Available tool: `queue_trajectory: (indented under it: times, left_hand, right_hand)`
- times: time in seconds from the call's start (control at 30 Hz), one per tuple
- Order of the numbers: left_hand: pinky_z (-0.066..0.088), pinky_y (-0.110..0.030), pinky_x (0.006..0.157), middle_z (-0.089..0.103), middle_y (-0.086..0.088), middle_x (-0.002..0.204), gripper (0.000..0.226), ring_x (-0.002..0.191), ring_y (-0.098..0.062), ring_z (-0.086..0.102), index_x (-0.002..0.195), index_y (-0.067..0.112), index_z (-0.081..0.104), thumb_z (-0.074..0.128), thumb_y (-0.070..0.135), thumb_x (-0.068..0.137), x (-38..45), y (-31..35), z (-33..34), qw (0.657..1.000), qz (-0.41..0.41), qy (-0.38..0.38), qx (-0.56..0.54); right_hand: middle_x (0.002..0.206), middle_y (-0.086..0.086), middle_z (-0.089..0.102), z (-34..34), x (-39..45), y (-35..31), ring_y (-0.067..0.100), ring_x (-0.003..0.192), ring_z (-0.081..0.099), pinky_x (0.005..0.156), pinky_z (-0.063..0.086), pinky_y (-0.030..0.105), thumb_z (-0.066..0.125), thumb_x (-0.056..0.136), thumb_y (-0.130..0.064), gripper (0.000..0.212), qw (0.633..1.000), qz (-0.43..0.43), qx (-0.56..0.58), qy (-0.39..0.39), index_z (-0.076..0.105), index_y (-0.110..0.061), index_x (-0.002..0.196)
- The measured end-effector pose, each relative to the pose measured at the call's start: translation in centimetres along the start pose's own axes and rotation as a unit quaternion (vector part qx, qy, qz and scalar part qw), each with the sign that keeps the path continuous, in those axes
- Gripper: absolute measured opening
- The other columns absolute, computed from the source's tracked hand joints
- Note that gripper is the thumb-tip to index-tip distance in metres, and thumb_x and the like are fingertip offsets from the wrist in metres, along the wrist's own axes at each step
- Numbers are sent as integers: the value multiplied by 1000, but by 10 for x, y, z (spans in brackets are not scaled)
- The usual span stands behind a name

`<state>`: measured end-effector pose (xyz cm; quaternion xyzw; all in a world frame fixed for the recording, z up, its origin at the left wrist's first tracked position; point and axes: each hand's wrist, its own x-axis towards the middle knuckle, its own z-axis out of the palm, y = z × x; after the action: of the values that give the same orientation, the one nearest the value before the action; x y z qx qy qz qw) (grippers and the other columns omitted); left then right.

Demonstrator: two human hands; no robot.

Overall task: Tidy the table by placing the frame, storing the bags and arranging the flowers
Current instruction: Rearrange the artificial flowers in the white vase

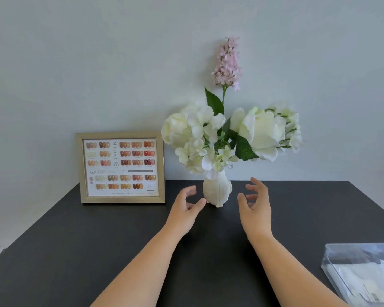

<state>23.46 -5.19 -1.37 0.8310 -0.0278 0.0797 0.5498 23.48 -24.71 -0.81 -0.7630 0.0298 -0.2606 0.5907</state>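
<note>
A white vase [216, 191] stands upright at the back middle of the black table [98, 251]. It holds white flowers [262, 131] and one tall pink flower spike [227, 63]. My left hand [187, 209] is just left of the vase, fingers curled apart, its thumb tip close to the vase's base. My right hand [256, 202] hovers to the vase's right, fingers spread, not touching it. A gold frame [122, 167] with a nail colour chart stands upright against the wall at the back left. Clear plastic bags [364, 273] lie in a transparent box at the front right.
The pale wall [75, 63] runs directly behind the table's back edge. The table's left edge slants down to the front left, with the floor beyond it.
</note>
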Motion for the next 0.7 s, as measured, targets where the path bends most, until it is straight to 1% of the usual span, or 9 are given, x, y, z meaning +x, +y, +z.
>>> queue_trajectory:
  times: [0.1,0.2,0.23,0.3,0.4,0.47,0.53,0.63,0.7]
  left_hand:
    - [47,-17,73,52,20,127,43,85,4,60,124,42,44,67,40,88,-8,16,-9,999,33,38,-19]
    - [48,-14,69,61,17,108,32,80,-5,61,108,41,53,72,37,84,-19,45,-20,980,126,151,-38]
    - [48,-14,68,60,19,104,32,79,-8,61,106,39,53,74,38,81,-23,56,-25,965,172,194,-33]
    - [46,-13,71,54,17,107,42,87,-11,58,109,28,52,76,42,77,-26,78,-34,919,291,264,23]
    - [42,-24,92,47,-2,124,61,114,-16,48,117,13,50,79,43,73,-22,103,-43,844,419,294,158]
    - [37,-32,101,44,-5,133,69,124,-22,45,125,16,47,79,45,71,-18,114,-48,832,423,283,219]
    - [33,-36,100,42,-2,137,73,126,-25,44,129,20,43,74,49,70,-15,121,-51,831,409,274,258]
    - [27,-37,93,48,6,134,75,123,-25,44,130,28,43,75,49,66,-10,133,-51,824,380,291,302]
    - [18,-33,86,53,14,126,73,120,-20,41,129,34,45,76,51,65,-7,146,-51,830,356,303,304]
  right_hand:
    - [111,-28,50,-9,-3,-29,6,91,55,78,54,34,67,85,-22,57,995,-30,72,58,34,-53,119]
    - [113,-36,42,-19,-1,-60,4,93,55,77,55,33,72,81,-23,65,990,-55,99,81,29,-53,120]
    - [117,-32,40,-23,0,-70,3,96,54,78,55,34,73,79,-23,69,989,-73,99,86,28,-53,122]
    - [134,-11,34,-33,3,-88,9,108,49,87,51,38,76,74,-21,76,981,-152,60,103,28,-45,128]
    - [149,4,21,-41,13,-105,23,132,27,104,32,48,80,67,-24,81,941,-297,-122,111,35,-27,135]
    - [153,4,18,-45,21,-114,29,135,18,104,22,52,80,65,-33,87,918,-311,-227,94,32,-31,138]
    - [152,5,20,-49,31,-120,31,135,17,104,22,54,81,65,-36,91,902,-317,-288,61,30,-34,140]
    - [148,14,32,-55,46,-130,41,126,31,97,32,58,83,66,-27,77,878,-345,-330,42,45,-26,133]
    - [144,18,36,-59,53,-136,45,115,39,89,39,56,80,66,-18,62,878,-346,-329,42,56,-18,123]
